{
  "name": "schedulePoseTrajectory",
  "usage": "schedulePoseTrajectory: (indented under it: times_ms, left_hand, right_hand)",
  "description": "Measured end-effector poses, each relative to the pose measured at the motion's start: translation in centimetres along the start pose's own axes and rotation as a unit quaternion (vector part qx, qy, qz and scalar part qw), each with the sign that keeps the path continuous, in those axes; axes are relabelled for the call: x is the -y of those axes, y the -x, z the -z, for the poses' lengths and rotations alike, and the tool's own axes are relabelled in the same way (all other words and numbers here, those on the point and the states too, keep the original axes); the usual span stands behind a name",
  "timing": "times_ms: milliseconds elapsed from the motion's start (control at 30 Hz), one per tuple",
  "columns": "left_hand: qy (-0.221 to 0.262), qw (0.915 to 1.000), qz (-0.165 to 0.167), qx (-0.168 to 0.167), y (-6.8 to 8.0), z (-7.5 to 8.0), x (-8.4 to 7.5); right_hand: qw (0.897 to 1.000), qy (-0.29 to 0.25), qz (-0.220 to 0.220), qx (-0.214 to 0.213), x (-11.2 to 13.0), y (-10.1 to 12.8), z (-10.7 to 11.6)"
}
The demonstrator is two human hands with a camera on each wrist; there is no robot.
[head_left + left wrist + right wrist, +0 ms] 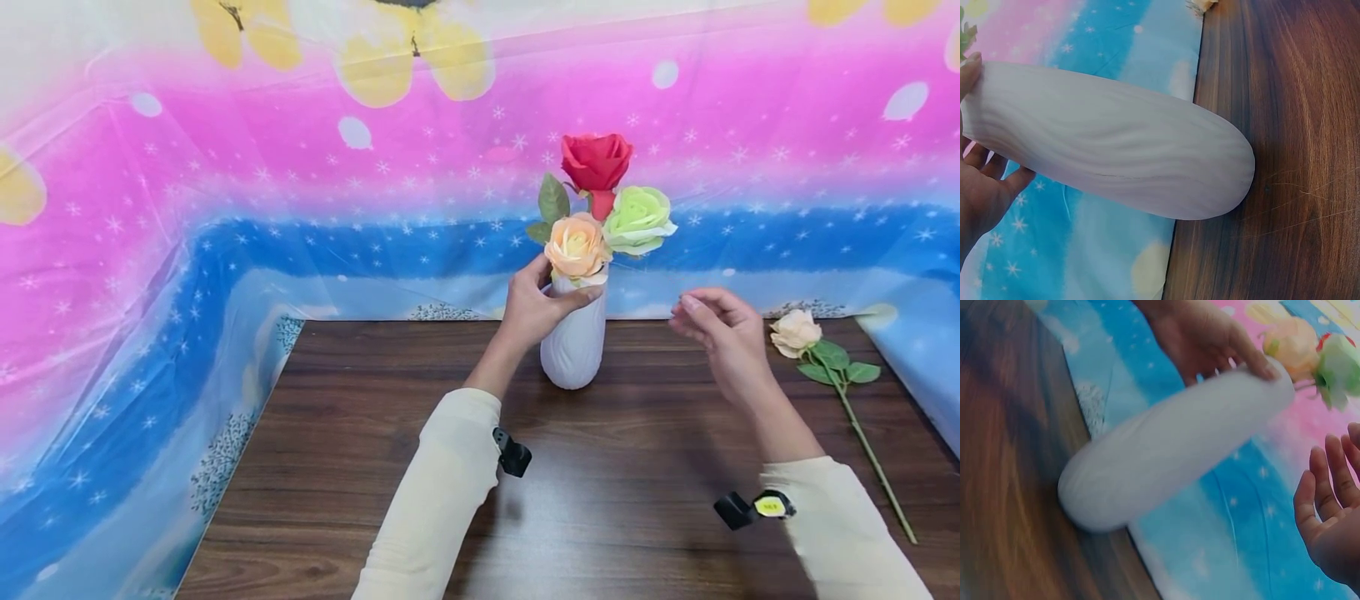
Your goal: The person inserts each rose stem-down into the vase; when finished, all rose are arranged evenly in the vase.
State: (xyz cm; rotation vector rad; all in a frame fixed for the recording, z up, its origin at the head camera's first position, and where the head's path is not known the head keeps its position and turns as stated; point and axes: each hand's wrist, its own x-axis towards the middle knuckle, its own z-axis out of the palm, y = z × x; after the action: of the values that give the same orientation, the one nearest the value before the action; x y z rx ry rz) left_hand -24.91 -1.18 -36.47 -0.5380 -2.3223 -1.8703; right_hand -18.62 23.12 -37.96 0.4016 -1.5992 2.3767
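Note:
A white vase [573,342] with a wavy surface stands upright on the dark wooden table. Its neck is gripped by my left hand [531,304], thumb across the front just below the rim; in the left wrist view the fingers [1019,181] curl round the far side. Out of the vase rise a red rose [597,160], a light green rose [639,220] and a peach rose [577,244]; their lower stems are hidden inside. My right hand [726,333] hovers right of the vase, holding nothing, its fingers loosely bent and apart from the flowers.
A cream rose [797,333] with green leaves and a long stem lies on the right side of the table [360,467]. Behind the table's back edge hangs a pink and blue patterned cloth [300,192], which also runs down the left side.

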Motion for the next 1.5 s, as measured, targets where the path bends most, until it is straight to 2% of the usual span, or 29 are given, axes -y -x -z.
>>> schedulePoseTrajectory:
  times_ms: [233,400,533,633,700,933,1000,1100,1200,1400,1467,1500]
  left_hand:
    - [0.004,1.0,-0.005,-0.002,0.0,0.1,0.2]
    - [0.002,1.0,-0.006,0.0,0.0,0.0,0.2]
    - [0.001,1.0,-0.003,-0.001,0.0,0.0,0.1]
    - [0.0,1.0,-0.002,-0.003,0.0,0.0,0.1]
    - [-0.001,1.0,-0.001,-0.003,0.0,0.1,0.1]
    - [0.001,1.0,0.001,-0.001,-0.1,0.0,0.2]
    - [0.003,1.0,0.001,-0.001,-0.1,-0.1,0.2]
    - [0.003,1.0,0.002,-0.001,-0.1,-0.1,0.2]
    - [0.005,1.0,0.004,0.0,0.0,-0.1,0.1]
    - [0.007,1.0,0.006,0.0,0.1,0.0,0.1]
    - [0.005,1.0,0.008,-0.001,0.1,0.0,0.1]
    - [0.004,1.0,0.009,-0.002,0.1,0.0,0.0]
  right_hand:
    - [0.998,-0.055,-0.009,-0.013,0.4,2.5,5.1]
    - [0.993,-0.109,-0.022,-0.035,0.9,4.4,10.1]
    - [0.996,-0.044,-0.048,-0.065,1.8,5.8,14.8]
    - [0.993,0.021,-0.069,-0.09,2.4,6.7,18.3]
    - [0.991,0.044,-0.073,-0.105,2.4,7.0,20.4]
    - [0.979,0.099,-0.1,-0.149,0.1,7.2,28.2]
    - [0.975,0.109,-0.11,-0.16,-0.7,7.2,29.7]
    - [0.966,0.126,-0.129,-0.184,-1.4,7.1,30.7]
    - [0.952,0.167,-0.149,-0.208,-1.8,7.2,30.2]
    - [0.913,0.242,-0.212,-0.25,-1.7,7.0,27.8]
    - [0.896,0.287,-0.229,-0.249,-1.7,6.8,27.3]
    - [0.884,0.32,-0.237,-0.246,-1.7,6.7,27.2]
